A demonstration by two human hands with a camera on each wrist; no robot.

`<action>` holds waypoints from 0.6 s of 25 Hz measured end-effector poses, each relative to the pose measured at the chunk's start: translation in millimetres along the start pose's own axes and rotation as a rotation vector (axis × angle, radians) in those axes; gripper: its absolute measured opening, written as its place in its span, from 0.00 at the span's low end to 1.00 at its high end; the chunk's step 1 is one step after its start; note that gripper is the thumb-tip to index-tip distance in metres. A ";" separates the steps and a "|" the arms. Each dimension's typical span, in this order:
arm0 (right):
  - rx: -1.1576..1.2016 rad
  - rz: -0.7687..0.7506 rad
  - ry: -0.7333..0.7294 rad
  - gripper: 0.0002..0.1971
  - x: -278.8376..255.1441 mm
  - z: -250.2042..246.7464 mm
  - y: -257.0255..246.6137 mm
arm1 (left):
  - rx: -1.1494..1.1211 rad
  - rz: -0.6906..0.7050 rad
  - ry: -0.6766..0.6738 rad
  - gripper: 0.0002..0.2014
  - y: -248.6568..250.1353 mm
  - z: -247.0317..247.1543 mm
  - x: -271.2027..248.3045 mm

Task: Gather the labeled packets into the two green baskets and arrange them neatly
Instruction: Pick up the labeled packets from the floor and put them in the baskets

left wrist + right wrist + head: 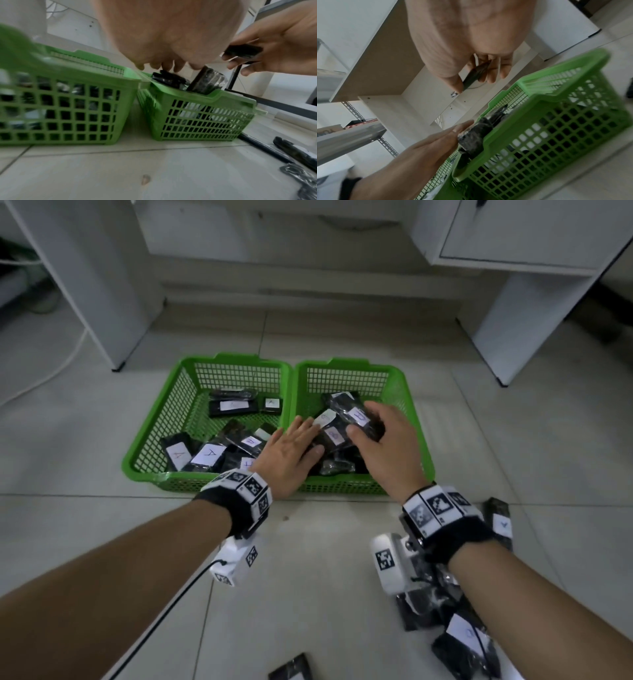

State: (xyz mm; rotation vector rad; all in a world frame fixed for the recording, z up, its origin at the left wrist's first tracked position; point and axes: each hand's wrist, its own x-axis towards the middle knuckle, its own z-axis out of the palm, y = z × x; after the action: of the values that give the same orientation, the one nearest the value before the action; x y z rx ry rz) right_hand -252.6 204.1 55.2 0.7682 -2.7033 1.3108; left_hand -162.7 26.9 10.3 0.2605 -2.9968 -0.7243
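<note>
Two green baskets stand side by side on the tiled floor, the left basket (161, 419) and the right basket (407, 405). Both hold black packets with white labels. My right hand (383, 440) grips a black labeled packet (359, 417) above the right basket; the same packet (476, 73) shows between thumb and fingers in the right wrist view. My left hand (291, 453) lies flat with straight fingers against the packets (330, 436) piled in the right basket. Packets marked A (209, 455) lie in the left basket.
Loose packets lie on the floor near my right forearm (466, 635), beside the wrist (500, 522) and at the bottom edge (291, 671). White furniture legs (113, 302) stand behind the baskets. A white cable (51, 374) runs along the floor at left.
</note>
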 end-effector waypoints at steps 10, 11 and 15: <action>-0.465 -0.263 -0.396 0.15 1.9 123.1 -89.5 | 0.211 -0.368 0.232 0.34 -77.4 -22.2 -118.8; -0.498 -0.268 -0.420 0.17 -1.4 129.1 -90.7 | 0.214 -0.344 0.210 0.34 -80.3 -19.7 -122.8; -0.383 -0.276 -0.382 0.14 -16.0 107.9 -81.9 | 0.207 -0.312 0.229 0.33 -79.7 -22.2 -123.4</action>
State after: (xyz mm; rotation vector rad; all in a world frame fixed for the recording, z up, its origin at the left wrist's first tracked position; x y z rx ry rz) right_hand -183.0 87.5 41.6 1.3875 -2.8434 0.6109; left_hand -27.2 -31.4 -7.2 0.7763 -2.8381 -0.3661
